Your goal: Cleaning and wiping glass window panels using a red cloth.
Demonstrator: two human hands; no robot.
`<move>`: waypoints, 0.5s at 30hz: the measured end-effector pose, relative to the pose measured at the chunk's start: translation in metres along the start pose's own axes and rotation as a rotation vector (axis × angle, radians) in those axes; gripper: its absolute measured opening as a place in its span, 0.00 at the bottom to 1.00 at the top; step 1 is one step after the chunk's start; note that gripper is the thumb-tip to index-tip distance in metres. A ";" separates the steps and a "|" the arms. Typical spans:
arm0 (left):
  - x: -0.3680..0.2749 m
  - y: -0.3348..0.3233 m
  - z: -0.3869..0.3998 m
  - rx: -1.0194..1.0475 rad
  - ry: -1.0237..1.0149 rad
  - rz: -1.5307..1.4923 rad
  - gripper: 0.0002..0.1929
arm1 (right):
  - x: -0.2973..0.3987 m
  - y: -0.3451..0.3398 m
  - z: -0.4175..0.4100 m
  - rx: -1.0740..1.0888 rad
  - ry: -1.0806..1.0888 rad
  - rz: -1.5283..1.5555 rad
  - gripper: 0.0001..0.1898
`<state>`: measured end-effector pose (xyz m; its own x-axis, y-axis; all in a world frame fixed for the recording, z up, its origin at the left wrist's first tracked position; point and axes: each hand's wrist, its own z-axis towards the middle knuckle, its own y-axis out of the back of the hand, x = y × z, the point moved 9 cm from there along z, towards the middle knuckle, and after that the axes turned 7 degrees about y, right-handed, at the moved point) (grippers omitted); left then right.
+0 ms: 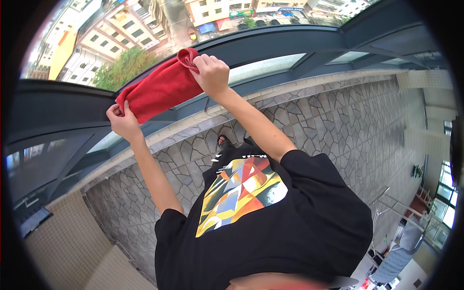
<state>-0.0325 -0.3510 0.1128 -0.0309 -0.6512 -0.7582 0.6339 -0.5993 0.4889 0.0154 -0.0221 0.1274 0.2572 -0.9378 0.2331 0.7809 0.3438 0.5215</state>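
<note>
A red cloth [163, 88], apparently a towel, is stretched between my two hands in front of the dark window frame. My left hand [125, 121] pinches its lower left corner between thumb and fingers. At the upper right end, my right hand [213, 74] grips the cloth in a closed fist, and the fabric curls into a loop beside the knuckles. Behind the cloth runs the dark metal rail [268, 45] of the window. Whether the cloth touches the rail cannot be told.
Beyond the rail, buildings [134, 29], a tree [123, 67] and a street lie far below. Stone-patterned floor tiles [319, 119] stretch beneath me. A tiled wall [69, 224] stands at left. A metal rack [388, 203] and a grey cushioned chair [395, 257] stand at lower right.
</note>
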 end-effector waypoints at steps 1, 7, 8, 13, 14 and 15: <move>-0.010 -0.002 -0.001 -0.016 -0.105 0.035 0.16 | -0.002 0.002 0.000 -0.017 -0.038 0.012 0.14; -0.023 -0.006 -0.017 0.012 -0.096 0.041 0.15 | -0.030 0.029 -0.009 -0.030 -0.145 -0.019 0.12; -0.028 -0.007 -0.023 0.018 -0.103 0.018 0.15 | -0.038 0.033 -0.013 -0.038 -0.167 -0.031 0.13; -0.064 -0.038 -0.057 0.076 -0.095 -0.102 0.15 | -0.096 0.070 -0.017 -0.104 -0.279 -0.104 0.13; -0.074 -0.047 -0.065 0.095 -0.101 -0.093 0.14 | -0.114 0.078 -0.019 -0.117 -0.320 -0.095 0.14; -0.086 -0.054 -0.073 0.096 -0.106 -0.095 0.14 | -0.124 0.088 -0.019 -0.122 -0.322 -0.096 0.14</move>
<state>-0.0075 -0.2289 0.1203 -0.1717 -0.6320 -0.7557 0.5476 -0.6989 0.4601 0.0623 0.1238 0.1289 0.0018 -0.8957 0.4446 0.8600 0.2282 0.4564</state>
